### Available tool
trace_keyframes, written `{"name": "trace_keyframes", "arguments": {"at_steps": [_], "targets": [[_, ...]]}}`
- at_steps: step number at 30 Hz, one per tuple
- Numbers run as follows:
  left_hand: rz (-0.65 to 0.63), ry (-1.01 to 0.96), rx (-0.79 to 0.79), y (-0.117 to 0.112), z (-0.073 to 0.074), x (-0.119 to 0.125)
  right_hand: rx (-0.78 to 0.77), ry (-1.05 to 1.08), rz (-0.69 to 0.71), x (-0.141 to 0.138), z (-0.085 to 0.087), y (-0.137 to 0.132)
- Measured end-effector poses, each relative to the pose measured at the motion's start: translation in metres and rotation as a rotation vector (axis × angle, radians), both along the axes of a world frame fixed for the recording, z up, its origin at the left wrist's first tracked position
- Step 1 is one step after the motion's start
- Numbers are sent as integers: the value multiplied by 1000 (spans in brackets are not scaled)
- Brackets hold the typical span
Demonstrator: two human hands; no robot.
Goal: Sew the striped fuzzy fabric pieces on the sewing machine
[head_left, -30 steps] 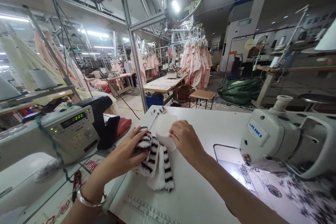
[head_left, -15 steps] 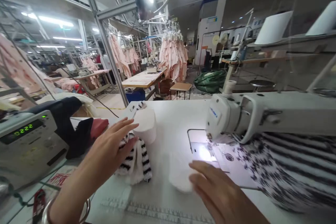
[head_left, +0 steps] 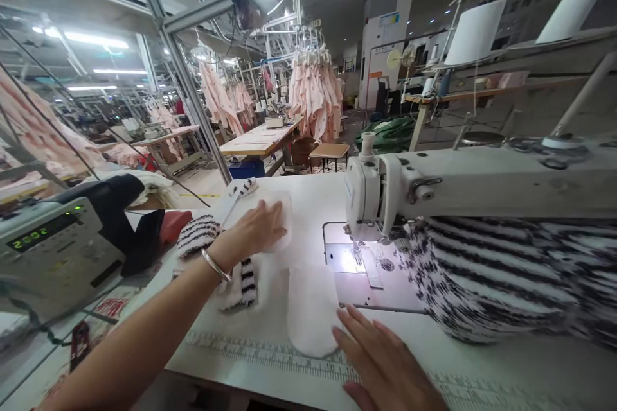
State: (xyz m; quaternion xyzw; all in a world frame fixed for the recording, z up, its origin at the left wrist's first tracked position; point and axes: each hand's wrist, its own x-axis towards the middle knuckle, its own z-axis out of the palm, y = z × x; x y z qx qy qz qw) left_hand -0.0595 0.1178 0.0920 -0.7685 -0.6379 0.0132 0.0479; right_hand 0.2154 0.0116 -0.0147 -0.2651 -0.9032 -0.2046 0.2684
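My left hand (head_left: 254, 231) lies flat, fingers together, on a stack of white fleece pieces (head_left: 282, 221) at the back left of the sewing table (head_left: 308, 199). Beside and under its wrist lie black-and-white striped fleece pieces (head_left: 198, 234). My right hand (head_left: 385, 363) rests open at the table's front edge, fingertips touching the lower right of a single white oval fleece piece (head_left: 311, 308). That piece lies flat just left of the lit needle plate (head_left: 359, 263) of the white sewing machine (head_left: 380, 196).
A large striped and spotted fleece garment (head_left: 491, 273) is bunched under the machine arm at right. A control box with a green display (head_left: 43, 250) and a black and red object (head_left: 144, 231) stand at left. A printed ruler (head_left: 270, 353) runs along the table's front edge.
My left hand has moved from the striped pieces onto the white stack. My right hand drew one white piece toward the front, in front of the needle. The view swung right.
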Motion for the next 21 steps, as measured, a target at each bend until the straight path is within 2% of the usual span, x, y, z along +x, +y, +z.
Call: {"name": "trace_keyframes", "arguments": {"at_steps": [2,4,6,8,9,11,13,16,18,21], "targets": [[-30,-12,33,-3,0,8,26,-31,-44,-21,-5,5],[-40,-20,94,-9,0,14,31,-48,-83,-31,-8,7],[-114,-82,201,-23,-4,21,50,-59,-87,-25,-7,5],[-298,-217,264,-43,-16,33,54,-57,-57,-6,2,-1],[-399,-290,228,-55,-25,40,38,-24,-60,7,10,-5],[-569,-324,60,-75,-46,54,-33,114,-130,37,32,-11],[-651,-328,55,-88,-68,65,-104,315,-306,67,58,-12],[-716,-322,114,-89,-85,77,-38,343,-533,101,90,-1],[-706,-378,83,-85,-81,84,-44,305,-498,113,101,13],[-628,-654,-101,-82,-58,99,-184,331,-447,118,111,34]]}}
